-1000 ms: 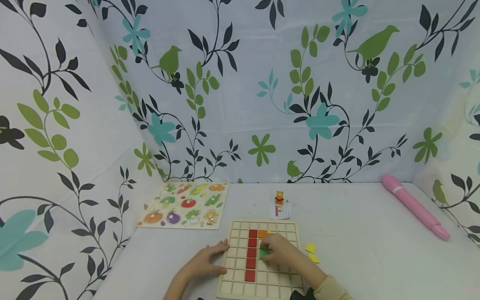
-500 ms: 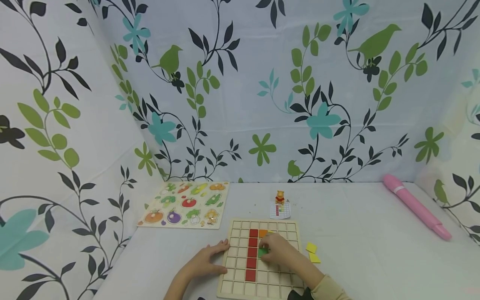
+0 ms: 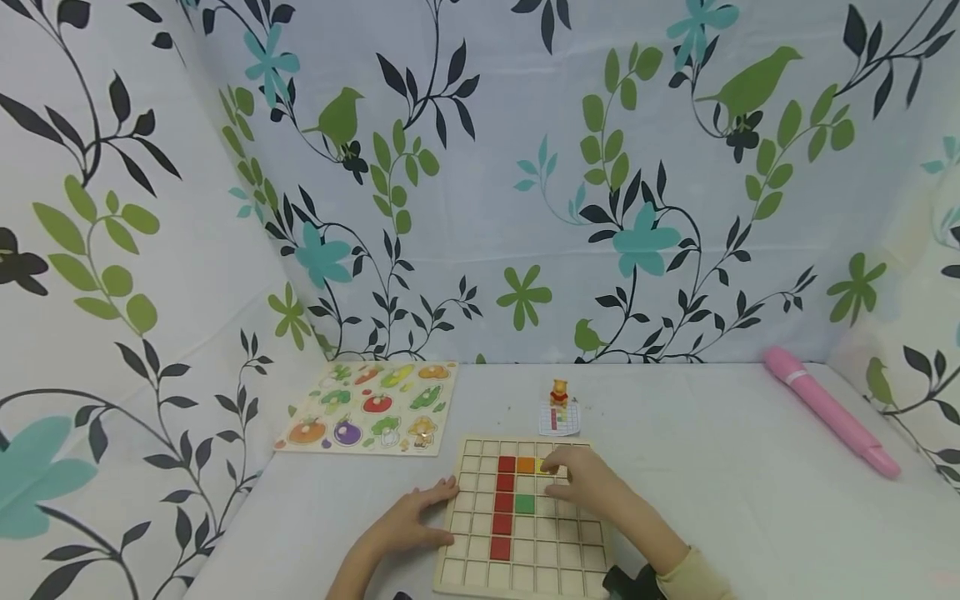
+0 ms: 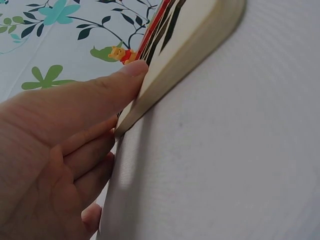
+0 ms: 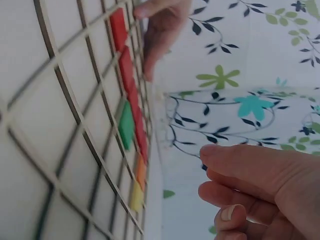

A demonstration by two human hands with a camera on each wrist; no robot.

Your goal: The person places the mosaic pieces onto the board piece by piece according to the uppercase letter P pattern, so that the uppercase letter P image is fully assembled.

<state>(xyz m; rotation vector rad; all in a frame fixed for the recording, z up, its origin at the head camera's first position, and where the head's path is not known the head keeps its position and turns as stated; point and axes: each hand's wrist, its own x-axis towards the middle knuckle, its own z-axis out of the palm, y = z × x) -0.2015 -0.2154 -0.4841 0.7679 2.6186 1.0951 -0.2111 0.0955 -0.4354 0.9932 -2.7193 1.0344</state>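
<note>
A wooden grid board (image 3: 480, 575) lies on the table with square tiles in its cells. A column of red tiles (image 3: 502, 524) stands left of centre. Beside it sit an orange tile (image 3: 526, 465) at the top and a green tile (image 3: 524, 504) lower down. The yellow tile (image 5: 136, 196) follows the orange one; in the head view my right fingers partly cover it. My right hand (image 3: 588, 482) hovers above the board with bent fingers, and nothing shows between thumb and fingertips in the right wrist view. With its fingers spread, my left hand (image 3: 411, 523) touches the board's left edge.
Behind the board, a small bear figure (image 3: 558, 393) stands at a paper card with a coloured grid (image 3: 559, 421). A vegetable picture board (image 3: 367, 410) lies at the back left. On the right is a large pink pen-shaped object (image 3: 832, 414).
My right hand has left the green tile and moved back and to the right, uncovering that tile in its cell. My forearm now hides the loose yellow tiles. The left hand stays put.
</note>
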